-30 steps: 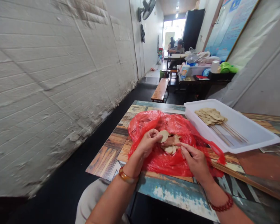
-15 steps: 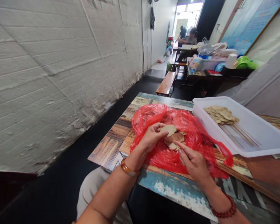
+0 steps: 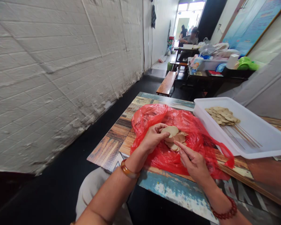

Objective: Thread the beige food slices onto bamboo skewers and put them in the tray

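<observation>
My left hand (image 3: 155,135) pinches a flat, round, beige food slice (image 3: 170,130) between thumb and fingers. A thin wooden skewer (image 3: 174,138) runs from the fingertips of my right hand (image 3: 192,161) to that slice's lower edge. How deep its tip sits in the slice I cannot tell. Under both hands, more beige and brownish slices (image 3: 172,146) lie in an opened red plastic bag (image 3: 150,117). To the right, a white plastic tray (image 3: 269,137) holds a pile of skewered slices (image 3: 221,115), their sticks pointing toward me.
The bag and tray rest on a wood-patterned table (image 3: 110,140). Loose bare skewers (image 3: 248,182) lie along its right part. A bench (image 3: 168,82) and a cluttered table (image 3: 215,76) stand beyond. A white wall (image 3: 61,78) runs along the left; people sit far back.
The skewer's exposed length between my right fingers and the slice looks slightly shorter. The slice has shifted a little to the right. Otherwise both hands keep nearly the same place.
</observation>
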The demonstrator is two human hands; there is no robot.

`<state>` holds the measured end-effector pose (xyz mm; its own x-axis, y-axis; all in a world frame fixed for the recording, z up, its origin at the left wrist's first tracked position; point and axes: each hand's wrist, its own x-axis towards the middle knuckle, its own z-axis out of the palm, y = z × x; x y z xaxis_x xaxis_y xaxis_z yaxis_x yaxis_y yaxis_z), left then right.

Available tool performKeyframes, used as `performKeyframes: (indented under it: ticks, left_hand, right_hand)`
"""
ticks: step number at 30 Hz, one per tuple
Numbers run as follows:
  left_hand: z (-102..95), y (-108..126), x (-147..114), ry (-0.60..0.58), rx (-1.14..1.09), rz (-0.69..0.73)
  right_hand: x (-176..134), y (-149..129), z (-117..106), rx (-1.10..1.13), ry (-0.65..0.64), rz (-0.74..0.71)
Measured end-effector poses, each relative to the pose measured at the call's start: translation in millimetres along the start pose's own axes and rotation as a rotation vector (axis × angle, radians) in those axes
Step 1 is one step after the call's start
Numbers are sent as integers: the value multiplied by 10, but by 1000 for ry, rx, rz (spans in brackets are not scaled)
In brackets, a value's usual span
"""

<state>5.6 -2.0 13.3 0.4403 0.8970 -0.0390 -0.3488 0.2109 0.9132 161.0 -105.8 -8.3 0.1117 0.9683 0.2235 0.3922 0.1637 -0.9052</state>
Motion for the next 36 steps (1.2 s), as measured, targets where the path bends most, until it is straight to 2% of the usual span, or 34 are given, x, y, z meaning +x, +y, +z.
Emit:
performKeyframes:
  ticks: [14, 23, 27, 32, 36]
  left_hand:
    - [4, 5, 4, 7, 3, 20]
    - [-7, -17, 20, 28, 175, 88]
    - [0, -41, 26, 41, 322, 174]
    - [-3, -68, 38, 81, 601, 363]
    - [15, -76, 34, 66, 708, 472]
  right_hand:
    - [-29, 100, 2, 11, -45, 36]
    - [-5, 88, -8, -68, -54, 17]
    - [6, 107, -5, -120, -59, 3]
    - [25, 143, 16, -117, -36, -84]
    - [44, 153, 34, -101, -39, -86]
